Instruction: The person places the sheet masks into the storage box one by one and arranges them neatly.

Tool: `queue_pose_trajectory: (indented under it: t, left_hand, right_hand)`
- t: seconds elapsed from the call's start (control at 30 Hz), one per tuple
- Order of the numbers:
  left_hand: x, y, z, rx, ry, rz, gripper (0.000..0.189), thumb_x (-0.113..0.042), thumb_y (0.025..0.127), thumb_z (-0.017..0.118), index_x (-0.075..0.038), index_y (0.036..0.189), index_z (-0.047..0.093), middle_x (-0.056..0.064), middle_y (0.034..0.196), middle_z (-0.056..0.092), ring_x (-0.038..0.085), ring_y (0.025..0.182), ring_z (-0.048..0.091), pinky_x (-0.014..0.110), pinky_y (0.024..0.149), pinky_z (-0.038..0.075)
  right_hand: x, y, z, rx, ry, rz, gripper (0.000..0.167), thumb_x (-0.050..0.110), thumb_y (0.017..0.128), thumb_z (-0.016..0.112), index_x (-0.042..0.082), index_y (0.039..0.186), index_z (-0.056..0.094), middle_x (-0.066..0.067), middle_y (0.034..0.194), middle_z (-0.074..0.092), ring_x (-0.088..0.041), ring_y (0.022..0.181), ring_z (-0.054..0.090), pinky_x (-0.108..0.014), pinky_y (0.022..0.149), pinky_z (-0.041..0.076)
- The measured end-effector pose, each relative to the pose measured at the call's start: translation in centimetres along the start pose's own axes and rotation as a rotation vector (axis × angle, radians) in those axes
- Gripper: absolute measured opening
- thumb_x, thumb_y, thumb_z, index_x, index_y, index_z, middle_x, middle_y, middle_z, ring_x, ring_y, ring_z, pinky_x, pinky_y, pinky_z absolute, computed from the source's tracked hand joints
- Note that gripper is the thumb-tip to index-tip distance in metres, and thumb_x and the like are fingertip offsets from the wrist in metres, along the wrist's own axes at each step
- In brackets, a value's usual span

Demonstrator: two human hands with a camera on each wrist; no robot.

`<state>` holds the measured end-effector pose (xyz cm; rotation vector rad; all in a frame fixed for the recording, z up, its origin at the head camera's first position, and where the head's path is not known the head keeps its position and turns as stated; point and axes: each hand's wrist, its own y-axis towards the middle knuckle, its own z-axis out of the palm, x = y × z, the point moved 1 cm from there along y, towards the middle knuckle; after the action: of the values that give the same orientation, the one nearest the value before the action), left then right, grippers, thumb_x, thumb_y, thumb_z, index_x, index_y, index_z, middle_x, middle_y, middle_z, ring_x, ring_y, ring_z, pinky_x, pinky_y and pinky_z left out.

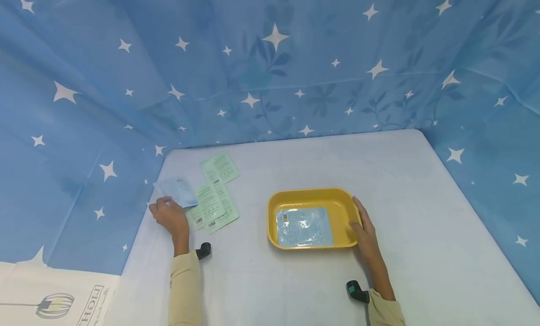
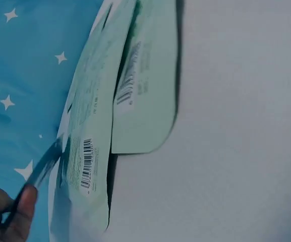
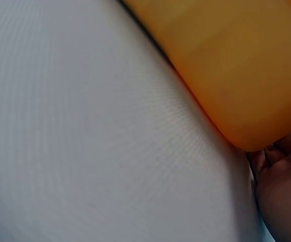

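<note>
Head: left hand (image 1: 169,216) pinches a blue packet (image 1: 177,191) beside green packets (image 1: 208,201) at the table's (image 1: 270,288) left; right hand (image 1: 366,230) grips a yellow tray (image 1: 342,223). Left wrist: blue packet, likely light, bendy, slippery; edge suits pinching. Right wrist: right hand at yellow tray's corner.

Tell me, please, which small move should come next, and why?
Probably the left grip should carry the blue packet toward the yellow tray: it pinches that packet, a similar packet lies inside the tray, and the right grip holds the tray.

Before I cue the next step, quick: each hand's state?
Left hand: closed, holding a blue packet.
Right hand: closed on the tray, gripping its edge.
</note>
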<state>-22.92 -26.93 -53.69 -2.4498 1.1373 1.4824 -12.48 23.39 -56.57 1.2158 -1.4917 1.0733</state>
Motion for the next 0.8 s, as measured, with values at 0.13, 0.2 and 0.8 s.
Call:
queue_pose_trajectory:
  t: [0.13, 0.2, 0.8]
  left_hand:
    - [0.9, 0.2, -0.3, 0.078, 0.007, -0.075, 0.025, 0.004, 0.094, 0.047, 0.013, 0.113, 0.061, 0.032, 0.117, 0.05, 0.046, 0.111, 0.048, 0.054, 0.101, 0.036]
    - [1.2, 0.3, -0.4, 0.122, 0.002, -0.126, 0.028, 0.005, 0.091, 0.047, 0.012, 0.114, 0.061, 0.033, 0.119, 0.053, 0.047, 0.116, 0.047, 0.054, 0.104, 0.035]
    - [1.6, 0.6, -1.0, 0.182, -0.039, -0.229, 0.061, -0.002, 0.095, 0.055, -0.002, 0.151, 0.029, 0.026, 0.148, 0.041, 0.042, 0.14, 0.035, 0.051, 0.117, 0.028]
  right_hand:
    - [-0.1, 0.1, 0.0, 0.001, -0.011, 0.008, 0.068, 0.002, 0.096, 0.039, 0.026, 0.157, 0.019, 0.003, 0.165, 0.015, -0.022, 0.153, 0.007, -0.054, 0.122, 0.01]
    - [-0.1, 0.1, 0.0, 0.0, -0.011, 0.001, 0.068, 0.002, 0.096, 0.039, 0.025, 0.157, 0.019, 0.002, 0.165, 0.015, -0.023, 0.153, 0.008, -0.054, 0.121, 0.011]
    - [0.1, 0.1, 0.0, -0.007, -0.006, -0.024, 0.066, 0.004, 0.096, 0.039, 0.025, 0.156, 0.021, 0.001, 0.165, 0.017, -0.023, 0.153, 0.01, -0.054, 0.121, 0.011]
